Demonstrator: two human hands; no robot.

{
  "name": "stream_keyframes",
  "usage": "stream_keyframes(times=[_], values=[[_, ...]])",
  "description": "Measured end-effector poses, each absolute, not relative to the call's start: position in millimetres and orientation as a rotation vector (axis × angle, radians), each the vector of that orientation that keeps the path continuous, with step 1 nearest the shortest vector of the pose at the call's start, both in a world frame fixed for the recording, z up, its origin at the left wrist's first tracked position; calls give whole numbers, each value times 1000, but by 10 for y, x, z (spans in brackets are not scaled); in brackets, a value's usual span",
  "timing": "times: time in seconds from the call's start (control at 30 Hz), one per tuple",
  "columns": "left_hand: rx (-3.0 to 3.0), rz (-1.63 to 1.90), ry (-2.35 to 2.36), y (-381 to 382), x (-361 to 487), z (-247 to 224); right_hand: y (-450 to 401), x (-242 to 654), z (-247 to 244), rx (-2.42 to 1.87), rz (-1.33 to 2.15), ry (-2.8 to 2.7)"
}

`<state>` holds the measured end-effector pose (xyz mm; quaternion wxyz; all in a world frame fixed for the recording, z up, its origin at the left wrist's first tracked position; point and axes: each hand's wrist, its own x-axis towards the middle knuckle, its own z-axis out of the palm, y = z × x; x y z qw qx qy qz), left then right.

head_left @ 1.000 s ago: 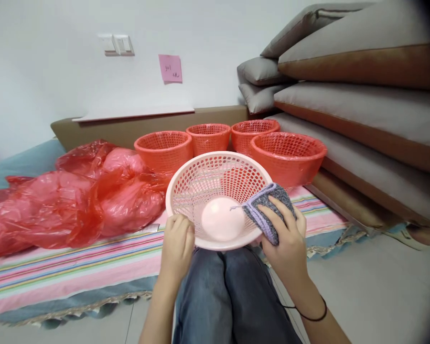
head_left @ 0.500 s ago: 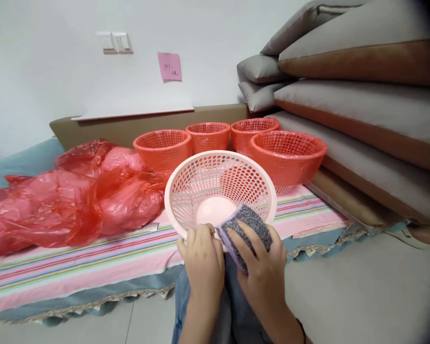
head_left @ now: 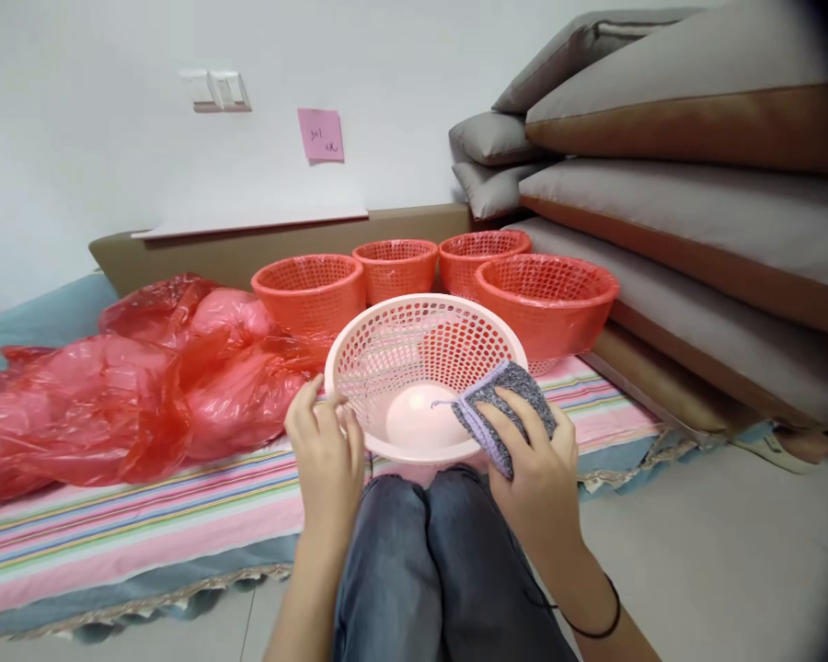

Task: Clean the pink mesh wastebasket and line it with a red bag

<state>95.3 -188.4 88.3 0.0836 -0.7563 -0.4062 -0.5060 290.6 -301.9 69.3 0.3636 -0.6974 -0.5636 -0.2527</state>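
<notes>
A pale pink plastic basket [head_left: 420, 414] with a perforated wall stands upright just in front of my knees, its inside facing me. My left hand [head_left: 327, 450] is at its left rim, fingers curled over the edge. In my right hand [head_left: 534, 460] is a grey speckled scrubbing sponge [head_left: 528, 391] with lilac edging and a loose thread. The sponge lies against the right front of the basket's rim, and my fingers are spread across it. That hand hides part of the rim.
Several red mesh baskets [head_left: 545, 299] in clear plastic wrap stand behind the pink one. Red plastic bags [head_left: 131, 395] lie heaped at the left on a striped cloth [head_left: 144, 529]. Large grey and brown cushions [head_left: 690, 202] are stacked at the right. A pink note [head_left: 321, 135] hangs on the wall.
My left hand has moved from the basket's front rim to its left side. My right hand, with the sponge, has shifted right and slightly up along the rim.
</notes>
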Motion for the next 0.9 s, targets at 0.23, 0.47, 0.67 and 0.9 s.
stream_keyframes(times=[0.23, 0.47, 0.67, 0.9], values=[[-2561, -1013, -789, -2435, 1342, 801, -3101, 2656, 726, -1796, -641, -1427], [-2926, -950, -626, -2219, 789, 1006, -3170, 3116, 642, -1678, -580, -1520], [-2955, -1002, -657, -2072, 514, 1029, -3131, 3189, 641, -1628, -506, -1552], [-2589, -1171, -815, -2120, 801, 892, -3196, 2566, 652, -1683, -598, -1460]])
